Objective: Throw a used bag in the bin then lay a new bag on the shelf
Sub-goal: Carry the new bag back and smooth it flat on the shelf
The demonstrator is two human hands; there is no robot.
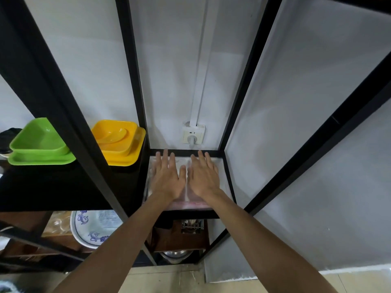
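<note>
A clear plastic bag [222, 182] with a pinkish strip along its near edge lies flat on a small shelf of the black metal rack [229, 176]. My left hand [167, 176] rests palm down on the bag's left half, fingers spread and reaching its far edge. My right hand [204, 176] presses flat on the right half, beside the left hand with thumbs nearly touching. Neither hand grips anything. No bin is in view.
A wall socket [193, 134] with a plug sits just behind the shelf. Green dishes [40, 144] and yellow dishes [118, 142] stand on the black shelf to the left. Below are a blue-and-white plate [93, 227], a metal rack and a steel bowl [175, 255].
</note>
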